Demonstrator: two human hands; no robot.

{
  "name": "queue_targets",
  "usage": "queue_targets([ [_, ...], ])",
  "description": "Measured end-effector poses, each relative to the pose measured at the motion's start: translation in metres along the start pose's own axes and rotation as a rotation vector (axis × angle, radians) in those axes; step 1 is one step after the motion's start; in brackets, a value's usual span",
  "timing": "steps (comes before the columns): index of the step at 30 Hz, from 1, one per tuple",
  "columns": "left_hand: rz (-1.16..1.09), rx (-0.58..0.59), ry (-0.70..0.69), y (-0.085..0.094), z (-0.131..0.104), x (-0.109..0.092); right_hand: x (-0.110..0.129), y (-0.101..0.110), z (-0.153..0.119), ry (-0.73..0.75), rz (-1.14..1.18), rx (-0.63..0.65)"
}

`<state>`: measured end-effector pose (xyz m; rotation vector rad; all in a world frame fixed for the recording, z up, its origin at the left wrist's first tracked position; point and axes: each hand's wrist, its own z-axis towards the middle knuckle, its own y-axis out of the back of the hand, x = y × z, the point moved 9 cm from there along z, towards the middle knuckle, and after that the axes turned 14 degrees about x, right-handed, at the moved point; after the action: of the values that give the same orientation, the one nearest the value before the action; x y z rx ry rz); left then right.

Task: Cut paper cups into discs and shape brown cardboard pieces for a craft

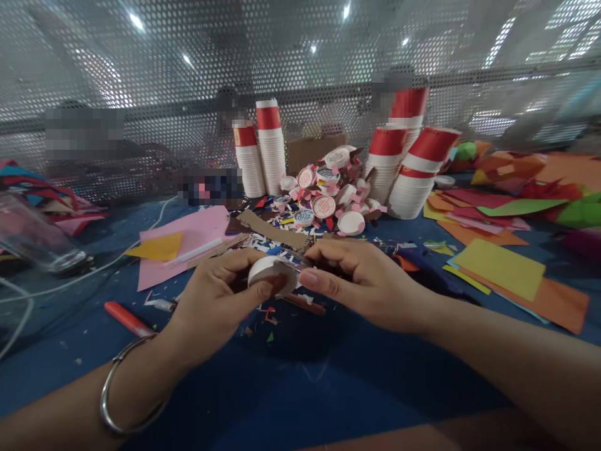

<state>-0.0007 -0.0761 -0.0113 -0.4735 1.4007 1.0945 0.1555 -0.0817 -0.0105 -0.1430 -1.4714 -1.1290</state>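
Red-banded white cup stacks (271, 145)

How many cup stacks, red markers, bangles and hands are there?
Cup stacks: 5
Red marker: 1
Bangle: 1
Hands, left and right: 2
Total: 9

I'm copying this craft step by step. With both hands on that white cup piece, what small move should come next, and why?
Probably ease the blade a little further along. The left hand pinches the white cup piece, and the right hand holds a thin metal tool against its edge.
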Motion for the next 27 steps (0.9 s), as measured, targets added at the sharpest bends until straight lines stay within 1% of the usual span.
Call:
queue_targets([
  [5,0.107,-0.026,-0.002,-0.003,-0.001,-0.01,0.005,0.0,-0.001,0.026,-0.101,-0.019],
  [10,0.177,-0.06,-0.025,-0.003,-0.003,-0.014,0.009,-0.001,-0.002,0.058,-0.113,-0.019],
  [15,0.195,-0.03,-0.026,-0.006,-0.004,-0.013,0.015,-0.001,-0.003,0.094,-0.168,-0.028],
  [19,0.234,0.015,-0.018,-0.012,-0.005,-0.014,0.02,-0.003,-0.004,0.115,-0.203,-0.038],
  [23,0.195,0.053,0.02,-0.016,-0.005,-0.01,0.027,-0.004,-0.006,0.147,-0.244,-0.056],
  [27,0.172,0.063,0.012,-0.016,-0.006,-0.011,0.027,-0.005,-0.007,0.132,-0.234,-0.044],
])
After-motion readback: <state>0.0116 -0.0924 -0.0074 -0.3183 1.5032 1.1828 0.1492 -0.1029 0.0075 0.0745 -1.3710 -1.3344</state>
